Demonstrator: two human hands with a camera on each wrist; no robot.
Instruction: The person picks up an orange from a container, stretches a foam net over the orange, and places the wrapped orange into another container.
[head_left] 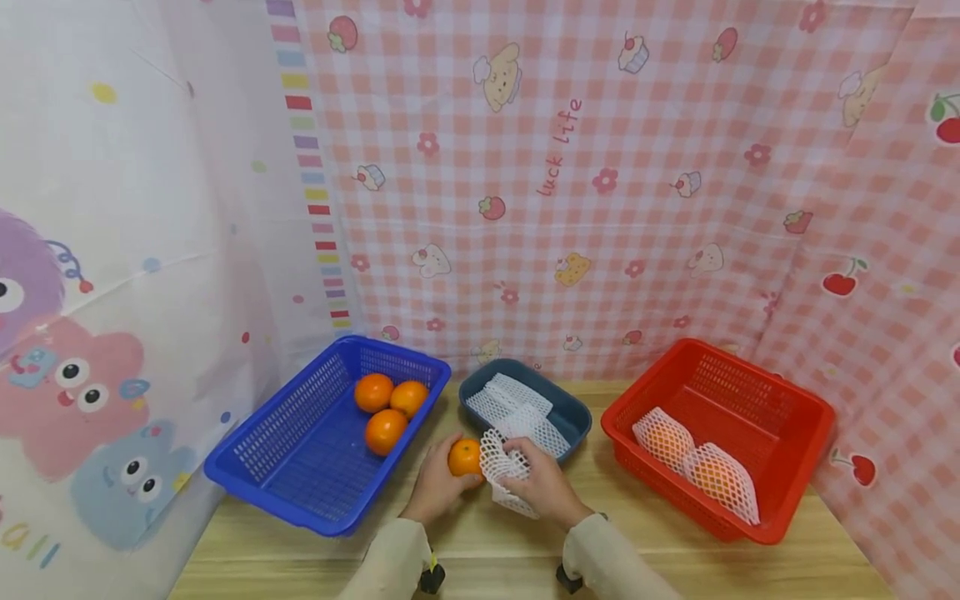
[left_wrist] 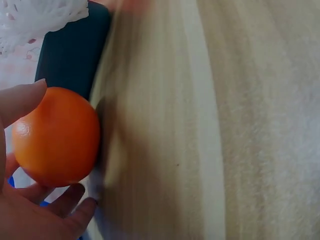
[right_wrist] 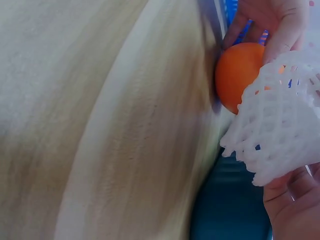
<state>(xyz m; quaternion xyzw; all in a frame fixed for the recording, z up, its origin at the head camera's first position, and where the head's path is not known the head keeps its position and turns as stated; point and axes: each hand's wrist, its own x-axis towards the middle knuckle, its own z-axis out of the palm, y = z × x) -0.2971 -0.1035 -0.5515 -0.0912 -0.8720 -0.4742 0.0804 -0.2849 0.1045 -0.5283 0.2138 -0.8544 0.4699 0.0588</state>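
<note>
My left hand (head_left: 437, 483) holds an orange (head_left: 465, 457) between thumb and fingers, above the wood table in front of the dark teal tray. In the left wrist view the thumb lies on one side of the orange (left_wrist: 57, 137) and the fingers curl under the other. A white foam net (head_left: 504, 472) is gripped by my right hand (head_left: 546, 486), just right of the orange. The right wrist view has the net's (right_wrist: 280, 120) edge overlapping one side of the orange (right_wrist: 239, 75); part of my right hand (right_wrist: 297, 205) is hidden behind the net.
A blue basket (head_left: 300, 467) on the left contains several oranges (head_left: 386, 432). More foam nets (head_left: 517, 392) lie in the teal tray (head_left: 576, 407) at the centre. On the right, a red basket (head_left: 797, 467) contains two net-covered oranges (head_left: 720, 479). A patterned cloth (head_left: 562, 208) hangs behind.
</note>
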